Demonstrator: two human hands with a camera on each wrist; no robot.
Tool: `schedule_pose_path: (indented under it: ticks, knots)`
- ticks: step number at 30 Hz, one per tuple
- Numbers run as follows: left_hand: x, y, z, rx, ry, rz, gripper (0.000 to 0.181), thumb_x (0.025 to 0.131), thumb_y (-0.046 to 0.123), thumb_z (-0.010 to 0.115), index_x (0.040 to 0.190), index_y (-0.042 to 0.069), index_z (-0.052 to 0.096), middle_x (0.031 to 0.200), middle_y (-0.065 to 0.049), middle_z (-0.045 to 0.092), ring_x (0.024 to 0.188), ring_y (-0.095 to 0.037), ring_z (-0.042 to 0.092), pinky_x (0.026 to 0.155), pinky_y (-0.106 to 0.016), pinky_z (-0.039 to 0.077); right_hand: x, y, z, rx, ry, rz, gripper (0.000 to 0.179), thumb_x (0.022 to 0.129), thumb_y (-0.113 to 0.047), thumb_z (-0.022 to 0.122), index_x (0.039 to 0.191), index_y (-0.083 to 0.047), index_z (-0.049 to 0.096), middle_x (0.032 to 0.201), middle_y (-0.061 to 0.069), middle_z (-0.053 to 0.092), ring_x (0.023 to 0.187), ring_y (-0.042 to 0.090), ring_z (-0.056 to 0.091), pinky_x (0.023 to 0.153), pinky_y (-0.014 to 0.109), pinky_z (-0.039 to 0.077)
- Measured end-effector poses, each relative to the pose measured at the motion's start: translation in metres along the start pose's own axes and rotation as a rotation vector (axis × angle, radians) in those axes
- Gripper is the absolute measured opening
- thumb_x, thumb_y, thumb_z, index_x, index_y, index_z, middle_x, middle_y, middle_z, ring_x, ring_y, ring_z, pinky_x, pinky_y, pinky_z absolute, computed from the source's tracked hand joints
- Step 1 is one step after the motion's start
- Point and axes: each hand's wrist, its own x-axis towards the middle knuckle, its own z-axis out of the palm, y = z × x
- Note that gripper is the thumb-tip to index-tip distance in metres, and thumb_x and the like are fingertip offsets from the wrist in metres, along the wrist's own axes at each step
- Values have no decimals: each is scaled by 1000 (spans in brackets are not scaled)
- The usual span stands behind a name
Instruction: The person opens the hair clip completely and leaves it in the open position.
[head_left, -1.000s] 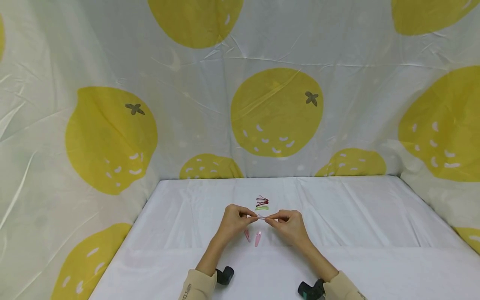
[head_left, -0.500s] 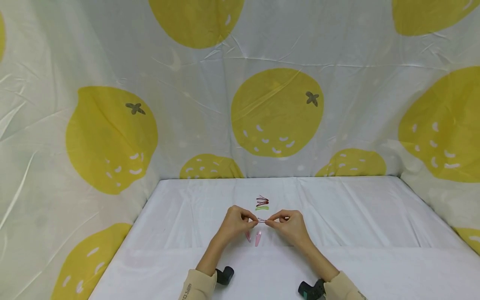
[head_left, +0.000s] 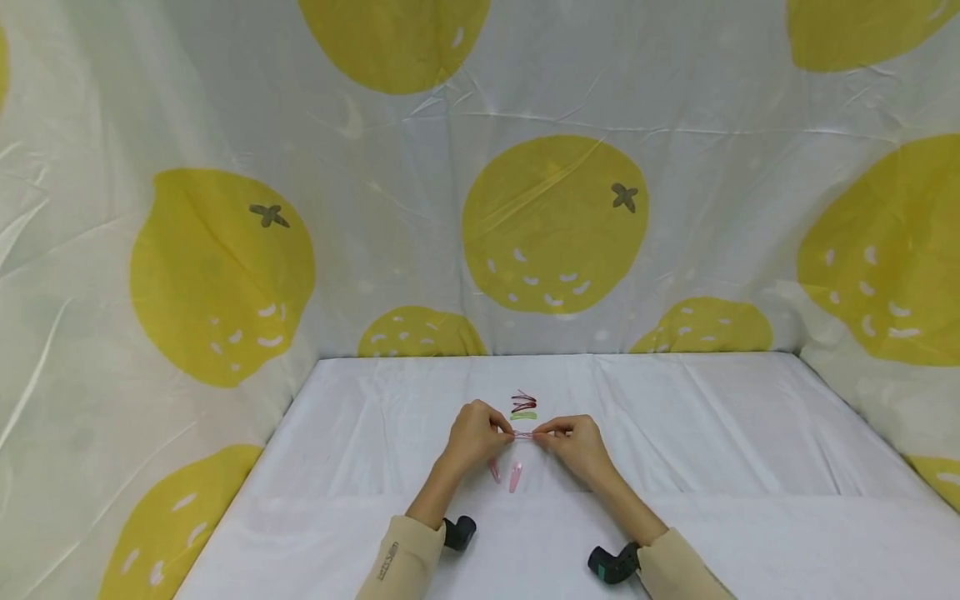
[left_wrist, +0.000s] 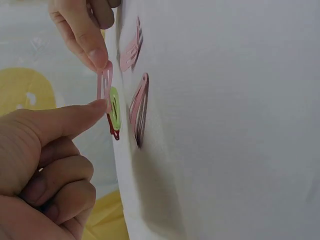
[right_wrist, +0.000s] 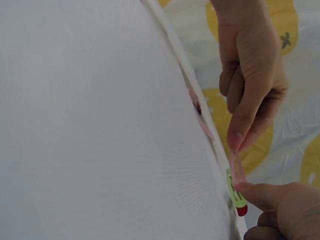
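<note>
A pink snap hair clip is stretched sideways between my two hands above the table. My left hand pinches one end between thumb and forefinger, and my right hand pinches the opposite end the same way. In the left wrist view the clip shows a slotted frame, its ends covered by fingertips. Below the hands, one pink hair clip lies on the cloth. Another pink hair clip lies beside it, close to my left hand.
Just beyond my hands, a green hair clip lies in front of several dark red hair clips. White cloth covers the table. A lemon-print curtain hangs along the back and sides.
Both hands have moved slightly up and away with the pink hair clip, and the forearms have shifted inward. The two pink clips on the table stay put.
</note>
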Motion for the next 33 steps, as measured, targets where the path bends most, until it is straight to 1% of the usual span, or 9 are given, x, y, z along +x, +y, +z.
schedule_pose_path:
  ticks: [4, 8, 11, 18, 20, 23, 27, 30, 33]
  knots:
    - [11, -2, 3, 47, 10, -49, 7, 78, 3, 83, 73, 8, 82, 59, 3, 59, 59, -8, 45, 51, -22, 35, 11, 1, 1, -16, 9, -8, 8, 83, -13, 86, 82, -6, 83, 55, -8, 50, 56, 2, 32, 54, 20, 26]
    - [20, -7, 4, 64, 4, -60, 7, 78, 4, 82, 73, 9, 83, 61, 2, 61, 61, -9, 46, 52, -23, 36, 21, 3, 2, -35, 11, -15, 10, 83, -12, 86, 84, -3, 83, 53, -10, 49, 55, 2, 31, 54, 20, 25]
    - [25, -10, 4, 74, -7, -61, 7, 78, 4, 82, 73, 8, 82, 63, 1, 63, 61, -9, 46, 53, -23, 36, 27, 5, 3, -45, 4, -20, 7, 83, -12, 85, 85, -5, 84, 54, -10, 49, 56, 4, 33, 54, 20, 25]
    - [27, -14, 3, 68, -52, -62, 4, 79, 7, 84, 76, 7, 82, 66, -1, 67, 62, -9, 48, 55, -22, 37, 31, 11, 1, -52, -20, -26, 6, 83, -14, 86, 85, -9, 84, 52, -10, 43, 54, 3, 35, 53, 19, 26]
    - [25, -14, 2, 62, -55, -73, 4, 79, 9, 84, 76, 8, 82, 66, -1, 67, 63, -9, 49, 55, -23, 38, 31, 12, -1, -43, -25, -21, 7, 84, -15, 86, 87, -9, 84, 52, -10, 45, 54, 3, 35, 53, 19, 27]
    - [21, -14, -2, 53, -38, -104, 5, 79, 10, 85, 76, 8, 82, 64, 1, 64, 63, -10, 49, 56, -23, 39, 29, 12, -3, -21, -29, -5, 9, 84, -16, 85, 90, -9, 85, 54, -10, 48, 56, 4, 37, 54, 19, 29]
    - [12, -15, -7, 13, -39, -123, 6, 79, 10, 86, 75, 8, 82, 57, 4, 55, 59, -9, 45, 54, -22, 35, 22, 9, -9, 19, -26, 65, 9, 84, -15, 85, 90, -8, 85, 54, -10, 46, 58, 5, 36, 54, 20, 28]
    - [2, -15, -10, -38, -105, -122, 6, 79, 9, 87, 75, 9, 82, 55, 6, 49, 56, -7, 42, 52, -20, 32, 12, 7, -13, 29, -53, 113, 8, 83, -15, 85, 89, -10, 85, 54, -10, 43, 58, 5, 36, 54, 20, 29]
    - [-8, -13, -10, -75, -192, -100, 6, 78, 8, 88, 76, 8, 82, 55, 8, 51, 55, -6, 43, 52, -19, 33, 1, 5, -17, 16, -127, 113, 9, 84, -17, 85, 91, -11, 85, 55, -10, 46, 59, 4, 38, 55, 19, 31]
